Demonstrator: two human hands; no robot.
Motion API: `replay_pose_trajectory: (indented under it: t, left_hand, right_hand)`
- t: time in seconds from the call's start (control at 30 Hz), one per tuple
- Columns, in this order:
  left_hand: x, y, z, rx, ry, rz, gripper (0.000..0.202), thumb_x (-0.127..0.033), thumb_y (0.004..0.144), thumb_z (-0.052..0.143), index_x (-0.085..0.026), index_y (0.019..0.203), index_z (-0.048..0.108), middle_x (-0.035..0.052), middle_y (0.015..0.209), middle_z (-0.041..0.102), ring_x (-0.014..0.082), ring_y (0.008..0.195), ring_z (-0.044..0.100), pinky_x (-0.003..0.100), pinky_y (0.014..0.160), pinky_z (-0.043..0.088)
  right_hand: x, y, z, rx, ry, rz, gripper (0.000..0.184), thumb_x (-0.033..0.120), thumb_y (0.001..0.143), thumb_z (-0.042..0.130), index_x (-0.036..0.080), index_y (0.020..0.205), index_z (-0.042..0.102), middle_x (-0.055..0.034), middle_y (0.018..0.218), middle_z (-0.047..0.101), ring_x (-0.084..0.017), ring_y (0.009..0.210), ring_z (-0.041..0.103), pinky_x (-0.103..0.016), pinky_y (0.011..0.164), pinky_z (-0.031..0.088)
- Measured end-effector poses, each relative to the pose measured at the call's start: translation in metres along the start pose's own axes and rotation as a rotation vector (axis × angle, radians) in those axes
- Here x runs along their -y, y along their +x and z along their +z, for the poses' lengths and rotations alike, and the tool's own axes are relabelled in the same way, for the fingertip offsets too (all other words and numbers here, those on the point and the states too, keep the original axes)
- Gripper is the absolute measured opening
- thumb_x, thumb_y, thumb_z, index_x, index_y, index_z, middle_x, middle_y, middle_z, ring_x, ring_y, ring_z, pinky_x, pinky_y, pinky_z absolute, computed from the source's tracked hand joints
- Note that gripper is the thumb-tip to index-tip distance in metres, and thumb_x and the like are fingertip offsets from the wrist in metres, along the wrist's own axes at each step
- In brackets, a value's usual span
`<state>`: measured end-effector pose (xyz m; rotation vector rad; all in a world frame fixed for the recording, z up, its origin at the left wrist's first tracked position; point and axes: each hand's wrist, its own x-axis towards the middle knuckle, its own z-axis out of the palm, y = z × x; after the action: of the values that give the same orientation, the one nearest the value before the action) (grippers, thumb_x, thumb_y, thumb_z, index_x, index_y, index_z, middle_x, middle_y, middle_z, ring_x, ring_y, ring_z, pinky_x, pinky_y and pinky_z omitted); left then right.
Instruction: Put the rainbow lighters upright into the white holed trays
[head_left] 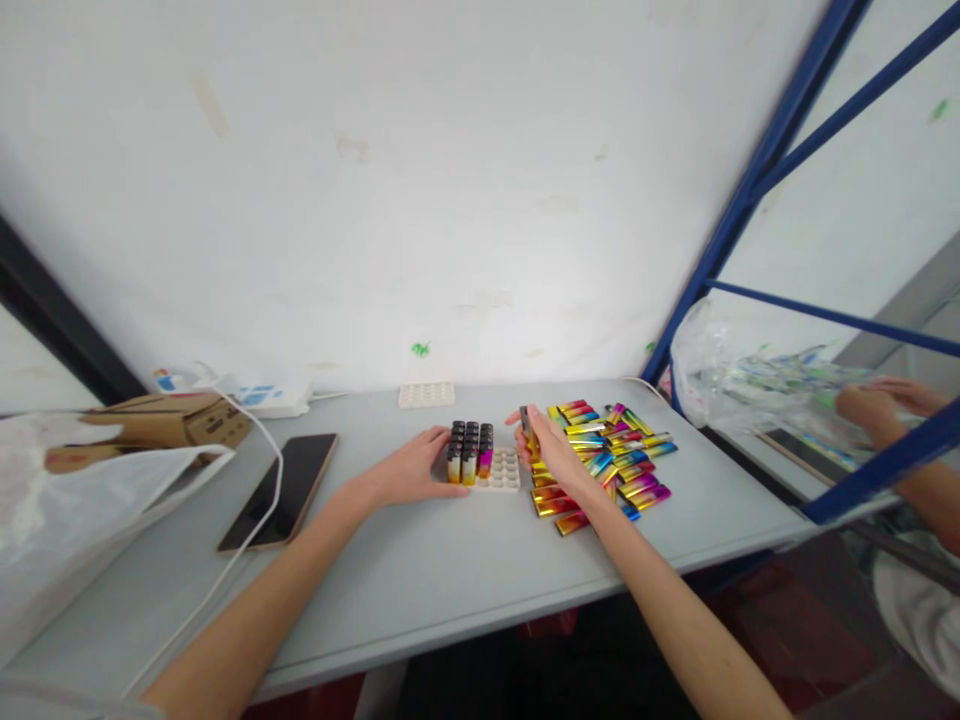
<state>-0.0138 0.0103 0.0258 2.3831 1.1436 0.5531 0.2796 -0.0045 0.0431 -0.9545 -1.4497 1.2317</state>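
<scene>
A white tray [510, 476] with rows of round-cornered slots lies on the table in front of me. Several lighters [469, 466] with black tops stand upright in its left part, and the slots on its right are bare. My left hand [417, 466] grips the left end of this tray, thumb along the front and fingers behind. Just right of the tray, my right hand [546, 445] holds one lighter [529, 432] with its black top up. Beside and partly under that hand lies a loose pile of shiny multicoloured lighters [619, 460].
A second white tray [426, 395] lies by the wall. On the left are a phone [281, 492], a white cable, a cardboard box [176, 420] and a plastic bag [97, 520]. A blue metal frame [742, 220] stands right; beyond it another person's hands [885, 400] show.
</scene>
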Motion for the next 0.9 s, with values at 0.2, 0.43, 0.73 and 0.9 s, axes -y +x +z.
replay_pose_trajectory:
  t: [0.2,0.43,0.73,0.9]
  left_hand:
    - [-0.003,-0.002,-0.001,-0.004,-0.007,0.017,0.081,-0.064,0.084,0.094,-0.023,0.148,0.069,0.0159,0.153,0.07,0.0426,0.145,0.068,0.053,0.132,0.051]
    - [-0.003,-0.002,0.0,-0.006,0.013,0.016,0.079,-0.068,0.084,0.094,-0.022,0.143,0.069,0.0158,0.146,0.072,0.0425,0.137,0.07,0.056,0.127,0.054]
    - [-0.002,-0.001,0.0,-0.014,-0.033,0.014,0.078,-0.064,0.082,0.095,-0.023,0.143,0.07,0.0161,0.149,0.072,0.0432,0.141,0.069,0.054,0.128,0.053]
    - [-0.002,-0.002,0.0,-0.017,-0.021,0.03,0.077,-0.063,0.082,0.095,-0.023,0.143,0.07,0.0155,0.15,0.072,0.043,0.141,0.07,0.055,0.129,0.053]
  right_hand:
    - [0.002,-0.009,-0.001,0.041,-0.308,-0.201,0.062,0.086,0.095,0.073,0.024,0.098,0.076,-0.0059,0.1,0.075,-0.024,0.09,0.072,-0.037,0.079,0.061]
    - [-0.007,-0.015,0.004,0.095,-0.581,-0.272,0.045,0.066,0.107,0.073,0.023,0.093,0.076,-0.0012,0.073,0.075,-0.02,0.066,0.065,-0.03,0.065,0.049]
    - [-0.011,-0.015,0.01,0.153,-0.982,-0.385,0.03,0.051,0.109,0.082,0.022,0.099,0.08,-0.0063,0.085,0.082,-0.021,0.071,0.069,-0.03,0.067,0.042]
    - [-0.008,-0.013,-0.005,0.181,-0.879,-0.293,0.047,0.059,0.11,0.076,0.022,0.081,0.077,0.0,0.07,0.074,-0.016,0.062,0.061,-0.028,0.064,0.038]
